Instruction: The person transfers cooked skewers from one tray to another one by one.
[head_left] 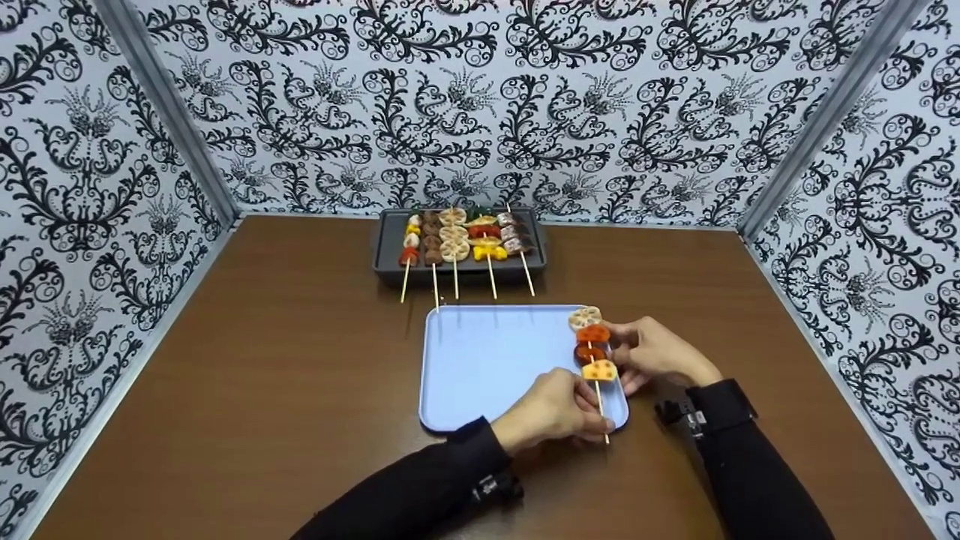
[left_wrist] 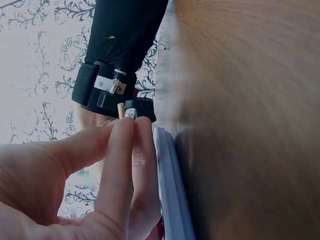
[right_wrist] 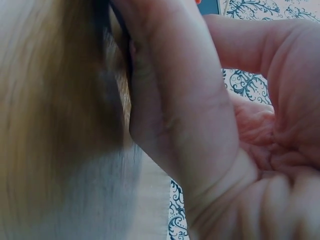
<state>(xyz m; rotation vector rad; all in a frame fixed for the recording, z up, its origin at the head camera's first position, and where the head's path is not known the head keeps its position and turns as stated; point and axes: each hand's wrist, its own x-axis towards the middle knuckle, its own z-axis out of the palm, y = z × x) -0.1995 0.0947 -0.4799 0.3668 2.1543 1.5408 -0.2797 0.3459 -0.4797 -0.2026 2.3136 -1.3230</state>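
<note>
A skewer of toy food (head_left: 592,334) lies slantwise over the right side of the pale blue tray (head_left: 480,367). Its pieces are a lotus root slice, an orange piece, a dark red piece and a yellow spotted piece. My left hand (head_left: 559,409) pinches the bare stick (left_wrist: 121,110) near its lower end. From the right, my right hand (head_left: 656,352) holds the skewer beside the middle pieces. The lower fingers of that hand sit by the tray's right edge. In the right wrist view the curled fingers (right_wrist: 187,100) hide the fingertips and the contact.
Behind the tray stands a dark grey grill pan (head_left: 386,244) bearing several food skewers, their sticks jutting over its front edge. One stick (head_left: 436,289) reaches the tray's back rim. Black-and-white patterned walls (head_left: 465,90) enclose the brown wooden table (head_left: 262,337).
</note>
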